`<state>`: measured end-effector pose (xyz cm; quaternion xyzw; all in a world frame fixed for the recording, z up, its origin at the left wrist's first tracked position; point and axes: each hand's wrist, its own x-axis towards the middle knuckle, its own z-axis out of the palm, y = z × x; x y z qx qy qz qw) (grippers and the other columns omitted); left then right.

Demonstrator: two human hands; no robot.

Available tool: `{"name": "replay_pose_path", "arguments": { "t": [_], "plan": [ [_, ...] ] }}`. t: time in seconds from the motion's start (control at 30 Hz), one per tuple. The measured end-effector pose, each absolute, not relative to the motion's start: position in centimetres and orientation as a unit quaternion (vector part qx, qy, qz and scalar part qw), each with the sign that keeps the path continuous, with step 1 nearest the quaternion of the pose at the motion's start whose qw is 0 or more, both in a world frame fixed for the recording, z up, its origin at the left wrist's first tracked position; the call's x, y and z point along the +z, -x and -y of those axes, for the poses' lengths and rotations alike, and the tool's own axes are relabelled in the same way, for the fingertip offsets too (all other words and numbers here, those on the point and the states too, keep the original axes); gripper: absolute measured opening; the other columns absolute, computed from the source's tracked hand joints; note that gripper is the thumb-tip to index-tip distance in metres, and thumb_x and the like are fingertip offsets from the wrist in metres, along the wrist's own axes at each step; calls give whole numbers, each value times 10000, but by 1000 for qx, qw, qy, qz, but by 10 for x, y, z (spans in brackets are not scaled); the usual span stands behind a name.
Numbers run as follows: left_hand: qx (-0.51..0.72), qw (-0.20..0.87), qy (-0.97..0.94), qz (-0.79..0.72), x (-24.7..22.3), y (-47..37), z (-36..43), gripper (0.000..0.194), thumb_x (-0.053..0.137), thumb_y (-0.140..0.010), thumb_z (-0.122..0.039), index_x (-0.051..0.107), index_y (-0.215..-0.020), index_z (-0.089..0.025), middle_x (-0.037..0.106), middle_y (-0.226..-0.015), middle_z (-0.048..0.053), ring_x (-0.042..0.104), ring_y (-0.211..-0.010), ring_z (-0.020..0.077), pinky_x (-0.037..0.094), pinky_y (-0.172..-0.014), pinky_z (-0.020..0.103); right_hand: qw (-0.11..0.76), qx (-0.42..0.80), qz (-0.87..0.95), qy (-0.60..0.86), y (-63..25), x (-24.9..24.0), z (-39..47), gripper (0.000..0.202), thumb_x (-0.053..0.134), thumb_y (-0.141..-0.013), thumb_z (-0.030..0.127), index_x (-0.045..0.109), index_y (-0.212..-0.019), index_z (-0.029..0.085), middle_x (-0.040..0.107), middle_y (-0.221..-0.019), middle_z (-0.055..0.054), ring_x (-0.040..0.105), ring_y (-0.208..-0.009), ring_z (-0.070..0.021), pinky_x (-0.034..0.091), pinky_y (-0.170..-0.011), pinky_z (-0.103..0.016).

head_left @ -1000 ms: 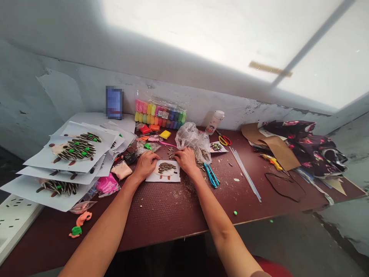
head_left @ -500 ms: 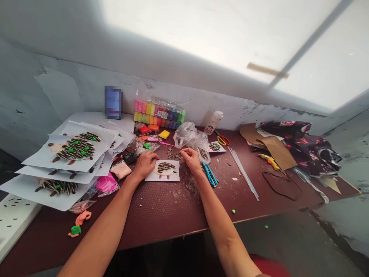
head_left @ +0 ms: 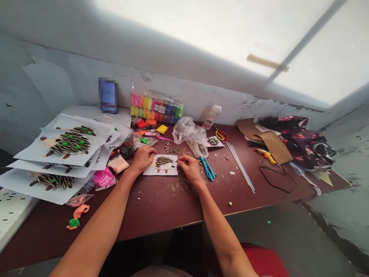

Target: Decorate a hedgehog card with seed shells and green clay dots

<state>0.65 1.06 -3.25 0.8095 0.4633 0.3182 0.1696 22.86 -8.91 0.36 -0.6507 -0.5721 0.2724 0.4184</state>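
Note:
A small white card [head_left: 146, 171] lies flat on the dark red tabletop. It carries a pale hedgehog shape with brown feet, its back covered in rows of striped sunflower seeds [head_left: 164, 161]. At the card's left edge rests my left hand [head_left: 143, 157], fingers bent and close together, holding the card down. My right hand [head_left: 188, 168] is at the card's right edge with thumb and forefinger pinched on a small dark sunflower seed, mostly covered by the fingertips. Loose seeds [head_left: 168, 147] lie just behind the card, and more are in a clear plastic bag [head_left: 184, 130].
Finished hedgehog sheets [head_left: 95, 134] are stacked at left. Coloured clay packs [head_left: 157, 109] lean against the wall near a white bottle [head_left: 212, 117]. Blue-handled pliers [head_left: 208, 169], scissors [head_left: 221, 135], clear glue sticks [head_left: 240, 167] and a yellow glue gun [head_left: 266, 156] lie to the right.
My right hand has come from the loose seeds down to the card's right edge, still pinched. My left hand stays at the card's left side. The view has shifted slightly.

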Motion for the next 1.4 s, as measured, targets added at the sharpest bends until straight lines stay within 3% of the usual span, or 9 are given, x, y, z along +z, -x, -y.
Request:
{"name": "replay_pose_path", "arguments": {
  "t": [0.17, 0.3, 0.63, 0.83, 1.2, 1.4],
  "plan": [
    [316, 168, -808, -468, -30, -7, -10, 262, 480, -801, -161, 739, -804, -197, 681, -840, 81, 609, -884, 259, 493, -839, 388, 286, 149, 641, 696, -227, 8, 103, 157, 609, -832, 162, 752, -853, 226, 741, -919, -39, 646, -819, -182, 450, -755, -270],
    [307, 168, -810, -470, -29, -7, -11, 262, 484, -794, -154, 741, -807, -201, 682, -849, 79, 608, -889, 262, 489, -841, 392, 210, 99, 668, 707, -226, 17, 106, 174, 608, -879, 154, 756, -887, 246, 736, -994, -57, 659, -904, -198, 452, -768, -267],
    [304, 166, -811, -471, -31, -7, -13, 247, 500, -794, -146, 740, -809, -205, 673, -843, 69, 604, -887, 252, 486, -838, 376, 288, 122, 688, 655, -215, 7, 97, 192, 583, -915, 166, 761, -935, 237, 712, -897, -39, 660, -906, -190, 486, -911, -312],
    [302, 166, -811, -473, -33, -7, -14, 256, 494, -791, -159, 743, -817, -212, 669, -846, 70, 598, -885, 251, 487, -841, 381, 299, 104, 705, 634, -211, 3, 95, 204, 563, -923, 152, 748, -915, 238, 705, -861, -25, 649, -813, -168, 437, -1038, -348],
    [306, 169, -811, -469, -34, -7, -15, 258, 498, -784, -165, 748, -816, -220, 674, -840, 66, 595, -880, 247, 487, -849, 381, 238, 97, 726, 638, -211, 5, 89, 207, 537, -944, 167, 731, -923, 237, 683, -856, -26, 610, -811, -162, 446, -935, -297],
    [306, 168, -808, -475, -33, -8, -13, 253, 496, -792, -159, 743, -809, -216, 668, -833, 69, 598, -890, 252, 482, -844, 379, 238, 88, 734, 630, -212, 3, 89, 222, 527, -959, 176, 734, -918, 243, 687, -851, -16, 613, -795, -154, 407, -1027, -324]
  ]
}}
